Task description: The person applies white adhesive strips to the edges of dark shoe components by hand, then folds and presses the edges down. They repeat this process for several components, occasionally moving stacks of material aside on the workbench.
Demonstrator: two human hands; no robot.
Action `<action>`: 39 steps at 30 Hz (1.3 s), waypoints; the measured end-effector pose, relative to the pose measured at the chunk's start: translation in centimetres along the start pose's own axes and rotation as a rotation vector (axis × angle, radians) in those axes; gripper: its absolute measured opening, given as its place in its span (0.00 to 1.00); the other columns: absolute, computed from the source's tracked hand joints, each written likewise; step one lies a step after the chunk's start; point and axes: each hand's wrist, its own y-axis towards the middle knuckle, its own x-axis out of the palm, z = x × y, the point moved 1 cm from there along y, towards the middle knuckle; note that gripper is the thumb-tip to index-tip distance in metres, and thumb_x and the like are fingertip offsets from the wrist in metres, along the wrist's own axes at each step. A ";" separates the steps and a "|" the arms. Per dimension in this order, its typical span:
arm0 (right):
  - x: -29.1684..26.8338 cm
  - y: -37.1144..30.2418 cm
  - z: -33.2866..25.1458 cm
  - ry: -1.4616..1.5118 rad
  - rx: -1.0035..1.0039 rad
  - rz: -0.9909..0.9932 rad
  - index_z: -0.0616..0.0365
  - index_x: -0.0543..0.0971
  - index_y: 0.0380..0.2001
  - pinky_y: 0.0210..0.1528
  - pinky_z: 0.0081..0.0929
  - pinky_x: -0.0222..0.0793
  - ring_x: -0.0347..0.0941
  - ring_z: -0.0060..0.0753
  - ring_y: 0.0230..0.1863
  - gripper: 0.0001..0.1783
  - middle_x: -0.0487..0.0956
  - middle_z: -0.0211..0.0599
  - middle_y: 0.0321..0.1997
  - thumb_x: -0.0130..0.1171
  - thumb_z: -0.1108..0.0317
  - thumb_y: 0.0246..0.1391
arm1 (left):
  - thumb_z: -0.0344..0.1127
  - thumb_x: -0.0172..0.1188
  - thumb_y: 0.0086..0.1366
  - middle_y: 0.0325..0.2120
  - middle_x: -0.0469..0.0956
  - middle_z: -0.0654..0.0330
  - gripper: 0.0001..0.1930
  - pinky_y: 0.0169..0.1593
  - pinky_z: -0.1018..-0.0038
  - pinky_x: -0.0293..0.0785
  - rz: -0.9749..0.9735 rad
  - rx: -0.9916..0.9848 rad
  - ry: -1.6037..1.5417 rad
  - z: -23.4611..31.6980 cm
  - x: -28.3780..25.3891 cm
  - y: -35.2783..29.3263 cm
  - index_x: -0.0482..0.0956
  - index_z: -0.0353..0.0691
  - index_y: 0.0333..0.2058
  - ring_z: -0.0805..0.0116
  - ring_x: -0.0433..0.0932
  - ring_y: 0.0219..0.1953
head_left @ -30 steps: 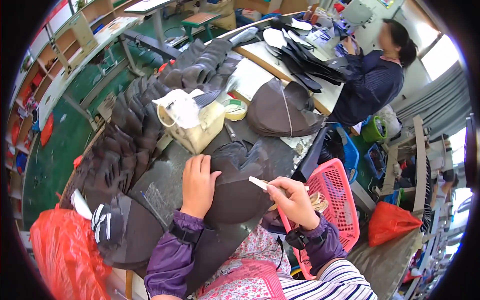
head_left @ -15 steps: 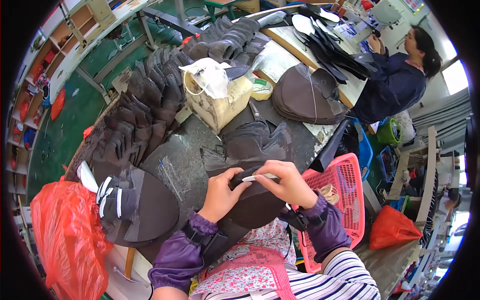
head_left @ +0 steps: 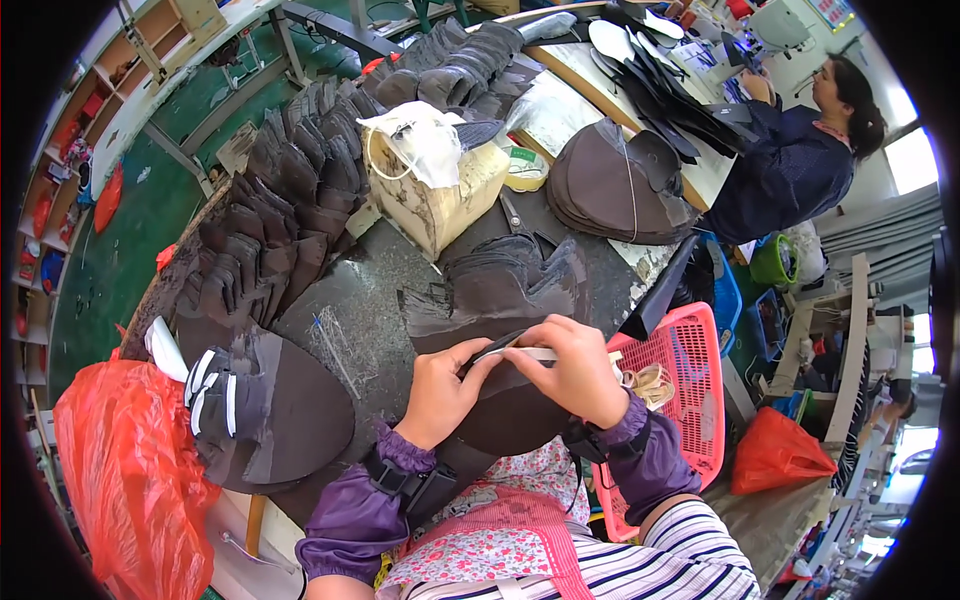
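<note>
My left hand [head_left: 447, 394] is closed, with thumb and forefinger pinching the edge of a dark brown cut piece [head_left: 497, 345]. In the closed fingers of my right hand [head_left: 577, 372] is a narrow white strip [head_left: 541, 353], which lies along that same edge. Both hands almost meet at the piece. Beneath them is a rounded dark brown panel [head_left: 515, 412], and just beyond sits a stack of similar dark pieces [head_left: 512, 280]. To the left rests another panel [head_left: 300, 405] with several white strips [head_left: 232, 403] on its dark end. My fingers hide part of the held piece.
Rows of dark pieces [head_left: 290, 190] line the table's far left. A pale block [head_left: 440, 215], a tape roll [head_left: 525, 168], scissors [head_left: 511, 213] and a tied stack [head_left: 610, 190] stand beyond. A pink basket [head_left: 708, 385] is at right, a red bag [head_left: 135, 470] at left. A co-worker [head_left: 790, 170] sits far right.
My right hand has turned slightly and shifted, and the white strip now lies flatter along the dark edge. My left hand keeps its pinch almost in place.
</note>
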 end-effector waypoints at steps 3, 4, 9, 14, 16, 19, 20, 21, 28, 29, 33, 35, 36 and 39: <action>-0.6 -0.4 0.3 -0.034 0.055 0.102 0.61 0.79 0.31 0.30 0.37 0.70 0.76 0.46 0.28 0.13 0.76 0.40 0.27 0.69 0.64 0.47 | 0.29 0.64 0.62 0.25 0.82 0.60 0.09 0.29 0.82 0.72 0.001 -0.027 -0.062 -0.1 0.0 -0.2 0.82 0.31 0.40 0.82 0.76 0.26; -0.8 -0.6 0.4 -0.067 0.077 0.149 0.61 0.79 0.31 0.30 0.36 0.70 0.76 0.45 0.28 0.13 0.76 0.40 0.28 0.70 0.64 0.46 | 0.29 0.63 0.63 0.25 0.82 0.60 0.09 0.29 0.82 0.72 0.001 -0.040 -0.091 -0.1 0.0 -0.2 0.82 0.30 0.40 0.82 0.76 0.26; 0.0 -1.0 -0.2 -0.165 0.146 0.309 0.63 0.78 0.33 0.30 0.34 0.69 0.75 0.44 0.26 0.12 0.76 0.41 0.29 0.68 0.69 0.47 | 0.27 0.61 0.64 0.29 0.83 0.59 0.09 0.32 0.81 0.73 -0.039 0.001 -0.038 0.9 -0.5 -0.9 0.80 0.31 0.42 0.81 0.77 0.29; 1.3 -1.6 -1.4 0.010 -0.096 0.071 0.61 0.78 0.34 0.28 0.37 0.69 0.74 0.47 0.27 0.08 0.74 0.43 0.29 0.64 0.71 0.50 | 0.26 0.59 0.64 0.39 0.82 0.54 0.11 0.37 0.75 0.76 -0.038 0.205 -0.080 1.5 -1.1 -3.3 0.77 0.32 0.45 0.73 0.80 0.35; 1.6 -1.9 -3.2 0.102 -0.060 0.041 0.62 0.77 0.32 0.27 0.36 0.69 0.74 0.47 0.26 0.05 0.74 0.44 0.30 0.61 0.74 0.51 | 0.25 0.58 0.64 0.42 0.81 0.51 0.11 0.39 0.71 0.77 -0.010 0.272 -0.038 1.5 -1.7 -4.9 0.77 0.32 0.45 0.68 0.81 0.37; 2.8 -2.8 -4.6 0.135 -0.031 0.050 0.63 0.76 0.30 0.27 0.33 0.68 0.74 0.43 0.26 0.03 0.75 0.44 0.30 0.59 0.76 0.51 | 0.24 0.58 0.63 0.42 0.81 0.50 0.09 0.40 0.69 0.77 0.003 0.427 0.083 2.3 -3.1 -7.1 0.77 0.32 0.42 0.61 0.82 0.37; 2.9 -3.0 -4.6 0.099 0.000 0.099 0.64 0.76 0.29 0.27 0.31 0.68 0.75 0.39 0.26 0.02 0.75 0.42 0.29 0.59 0.77 0.52 | 0.23 0.58 0.62 0.41 0.81 0.49 0.09 0.41 0.67 0.78 -0.011 0.512 0.135 2.7 -3.5 -7.6 0.77 0.32 0.41 0.57 0.82 0.37; 3.0 -3.1 -4.7 0.063 0.033 0.151 0.65 0.75 0.28 0.28 0.29 0.68 0.75 0.35 0.26 0.03 0.75 0.41 0.29 0.59 0.77 0.52 | 0.23 0.58 0.62 0.41 0.81 0.49 0.09 0.41 0.67 0.78 0.006 0.503 0.149 3.1 -4.3 -8.4 0.77 0.32 0.41 0.57 0.82 0.37; -0.1 -2.0 -4.8 0.529 -0.030 0.041 0.61 0.74 0.23 0.33 0.28 0.70 0.76 0.36 0.30 0.06 0.77 0.39 0.31 0.55 0.79 0.54 | 0.31 0.62 0.61 0.40 0.78 0.50 0.14 0.45 0.64 0.76 0.553 0.219 1.204 3.4 -16.7 -11.6 0.76 0.35 0.45 0.53 0.79 0.38; -0.5 -1.7 -4.7 0.431 -0.283 0.017 0.60 0.74 0.23 0.33 0.28 0.71 0.76 0.36 0.31 0.07 0.77 0.39 0.31 0.55 0.79 0.54 | 0.31 0.62 0.61 0.40 0.78 0.50 0.14 0.45 0.64 0.76 0.544 0.231 1.195 3.7 -16.2 -11.4 0.76 0.35 0.45 0.53 0.79 0.38; 0.5 -0.9 -6.4 0.928 -0.336 -0.305 0.63 0.75 0.24 0.34 0.25 0.70 0.77 0.34 0.34 0.06 0.77 0.40 0.31 0.55 0.77 0.55 | 0.35 0.65 0.59 0.40 0.78 0.51 0.18 0.45 0.65 0.76 0.274 0.196 0.449 6.7 -10.1 -10.4 0.76 0.35 0.46 0.53 0.79 0.40; 0.7 -1.2 -7.0 0.762 -0.107 -0.504 0.64 0.76 0.27 0.34 0.28 0.71 0.77 0.36 0.32 0.05 0.77 0.42 0.30 0.57 0.75 0.56 | 0.34 0.68 0.56 0.38 0.78 0.52 0.18 0.42 0.67 0.76 0.106 0.082 0.069 7.0 -6.5 -9.7 0.77 0.35 0.45 0.56 0.79 0.37; 0.4 -1.3 -6.8 0.673 0.010 -0.599 0.65 0.77 0.28 0.34 0.29 0.71 0.77 0.37 0.32 0.05 0.77 0.42 0.29 0.57 0.74 0.56 | 0.31 0.69 0.55 0.36 0.78 0.53 0.17 0.40 0.69 0.76 0.071 0.065 -0.006 6.8 -5.0 -9.0 0.78 0.35 0.43 0.58 0.79 0.35; -0.9 -1.3 -5.2 0.572 0.061 -0.440 0.66 0.78 0.30 0.32 0.28 0.69 0.76 0.35 0.30 0.05 0.77 0.40 0.28 0.58 0.74 0.56 | 0.30 0.70 0.54 0.34 0.78 0.53 0.15 0.37 0.69 0.76 0.157 0.321 0.215 5.4 -3.2 -6.6 0.79 0.35 0.40 0.57 0.79 0.33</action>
